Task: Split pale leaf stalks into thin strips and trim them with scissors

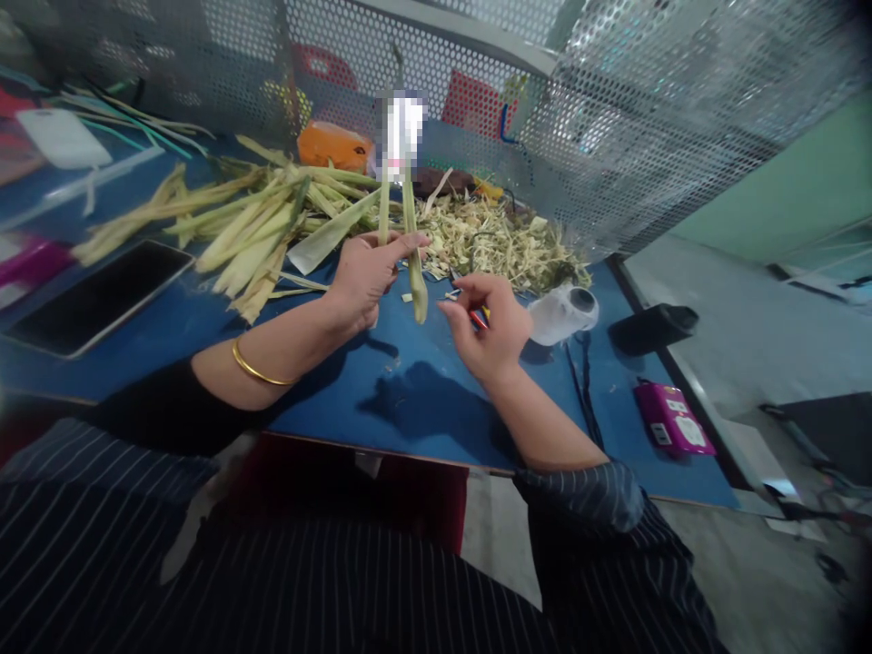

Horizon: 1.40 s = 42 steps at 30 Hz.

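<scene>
Near the middle of the blue table [436, 409], my left hand [371, 277] pinches a long pale green plant strip [416, 282] between thumb and fingers. The strip's thicker end hangs below the fingertips. To its right, apart from the strip, my right hand [491, 327] is curled around a small tool with a red part [477, 320], most of it hidden by the palm. A pile of long green husks [255, 222] lies to the left of my left hand. Behind my right hand is a heap of chopped pale scraps [500, 238].
A dark phone [99, 295] lies at left. A white-wrapped roll [564, 313], a black cylinder [652, 329] and a purple packet [674, 418] sit at right. Behind the table stands a perforated metal panel [599, 118], with an orange item [332, 145] before it.
</scene>
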### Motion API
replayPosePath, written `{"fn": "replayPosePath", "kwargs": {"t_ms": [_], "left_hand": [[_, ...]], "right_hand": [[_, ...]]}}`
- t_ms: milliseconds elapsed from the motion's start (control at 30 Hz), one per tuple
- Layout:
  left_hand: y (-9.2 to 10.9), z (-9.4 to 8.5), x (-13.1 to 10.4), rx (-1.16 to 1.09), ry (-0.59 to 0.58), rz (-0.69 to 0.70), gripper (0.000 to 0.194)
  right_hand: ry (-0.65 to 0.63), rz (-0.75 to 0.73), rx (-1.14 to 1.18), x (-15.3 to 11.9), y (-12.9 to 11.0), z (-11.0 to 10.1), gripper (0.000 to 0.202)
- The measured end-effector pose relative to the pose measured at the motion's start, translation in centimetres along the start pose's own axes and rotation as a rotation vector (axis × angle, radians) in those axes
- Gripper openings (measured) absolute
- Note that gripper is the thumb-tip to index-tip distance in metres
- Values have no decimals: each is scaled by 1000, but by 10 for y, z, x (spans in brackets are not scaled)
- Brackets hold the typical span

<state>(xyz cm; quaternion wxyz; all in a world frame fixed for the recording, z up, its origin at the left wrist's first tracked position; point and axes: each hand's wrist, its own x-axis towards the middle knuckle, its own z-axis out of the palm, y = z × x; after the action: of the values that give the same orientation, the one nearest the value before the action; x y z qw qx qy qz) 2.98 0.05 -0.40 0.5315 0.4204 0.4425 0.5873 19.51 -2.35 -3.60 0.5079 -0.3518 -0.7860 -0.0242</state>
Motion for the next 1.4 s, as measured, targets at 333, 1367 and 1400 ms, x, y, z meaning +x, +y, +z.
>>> {"fn": "replayPosePath", "kwargs": {"t_ms": [333,1367,1400], "left_hand": [[-10,0,-5,136,-224,-23,22],[-27,1,2,553,-289,224,22],[-28,0,3,568,-289,235,23]], "right_hand": [[-204,638,522,2,4,18,24],[-137,620,389,2,11,16,23],[-137,614,371,2,10,16,23]]}}
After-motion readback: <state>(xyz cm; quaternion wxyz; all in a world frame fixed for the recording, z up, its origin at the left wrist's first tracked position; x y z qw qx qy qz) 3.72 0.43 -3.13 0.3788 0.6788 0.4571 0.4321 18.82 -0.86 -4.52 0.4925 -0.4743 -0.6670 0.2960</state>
